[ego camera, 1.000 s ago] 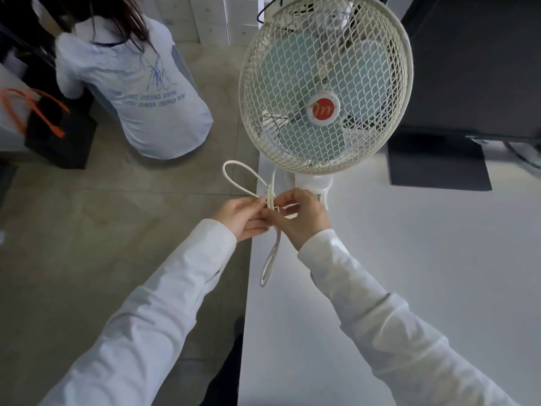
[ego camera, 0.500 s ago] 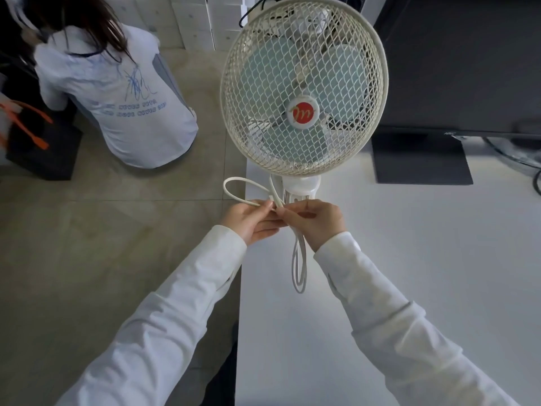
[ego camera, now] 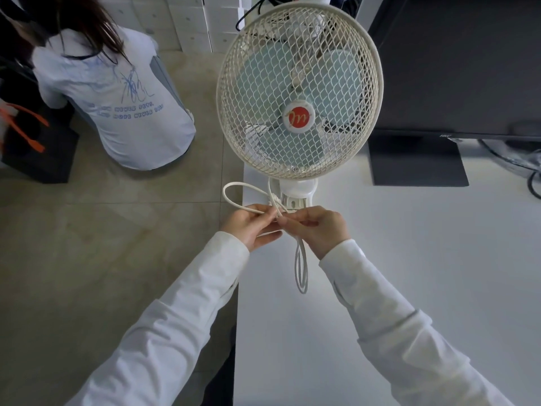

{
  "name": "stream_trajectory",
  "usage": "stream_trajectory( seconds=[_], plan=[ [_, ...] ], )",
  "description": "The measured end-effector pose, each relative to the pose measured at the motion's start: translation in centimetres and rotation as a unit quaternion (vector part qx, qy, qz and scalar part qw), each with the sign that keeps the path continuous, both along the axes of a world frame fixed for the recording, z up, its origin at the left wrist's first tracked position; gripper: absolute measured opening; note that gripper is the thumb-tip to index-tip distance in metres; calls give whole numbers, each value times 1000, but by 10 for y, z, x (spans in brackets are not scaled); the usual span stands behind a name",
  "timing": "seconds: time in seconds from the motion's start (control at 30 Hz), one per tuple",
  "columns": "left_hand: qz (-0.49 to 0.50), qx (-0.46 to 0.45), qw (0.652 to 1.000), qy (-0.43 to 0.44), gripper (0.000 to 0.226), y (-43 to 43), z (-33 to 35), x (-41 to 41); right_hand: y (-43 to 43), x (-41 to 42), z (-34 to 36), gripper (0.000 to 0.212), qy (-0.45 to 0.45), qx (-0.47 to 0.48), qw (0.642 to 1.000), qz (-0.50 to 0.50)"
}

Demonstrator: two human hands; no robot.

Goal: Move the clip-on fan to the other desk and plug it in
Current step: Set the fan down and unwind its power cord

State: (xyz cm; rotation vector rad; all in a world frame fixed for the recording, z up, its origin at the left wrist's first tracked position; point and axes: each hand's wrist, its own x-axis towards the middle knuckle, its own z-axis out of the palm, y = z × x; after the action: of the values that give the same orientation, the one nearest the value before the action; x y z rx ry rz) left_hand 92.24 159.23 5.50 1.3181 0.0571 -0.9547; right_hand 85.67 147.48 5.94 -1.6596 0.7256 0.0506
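A cream clip-on fan (ego camera: 298, 92) with pale blue blades and a red hub stands upright at the left edge of the white desk (ego camera: 409, 288). Its white clip base (ego camera: 297, 194) sits on that edge. The fan's white cord (ego camera: 301, 268) is bunched in loops just in front of the base. One loop sticks out left over the floor, another hangs toward me on the desk. My left hand (ego camera: 251, 227) and my right hand (ego camera: 319, 230) meet there, both pinching the bundled cord. The plug is not visible.
A black monitor (ego camera: 456, 63) on a flat stand (ego camera: 415, 159) is at the back right of the desk, cables (ego camera: 527, 168) beside it. On the tiled floor at left, a person (ego camera: 117, 98) in a white shirt crouches by a black box (ego camera: 38, 153) with orange straps.
The cord loop that hung over the desk edge now lies on the desk in front of my right hand. Both hands stay pinched on the cord by the clip base.
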Motion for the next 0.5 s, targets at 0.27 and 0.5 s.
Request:
stream_trajectory(
  seconds=[0.27,0.5],
  plan=[
    [-5,-14,1000,22,25,11,-3,7,-9,25,-4,14,0,-46,999,-2],
    [-20,-19,999,42,36,15,-2,15,1,49,-9,17,50,-53,994,78]
  ],
)
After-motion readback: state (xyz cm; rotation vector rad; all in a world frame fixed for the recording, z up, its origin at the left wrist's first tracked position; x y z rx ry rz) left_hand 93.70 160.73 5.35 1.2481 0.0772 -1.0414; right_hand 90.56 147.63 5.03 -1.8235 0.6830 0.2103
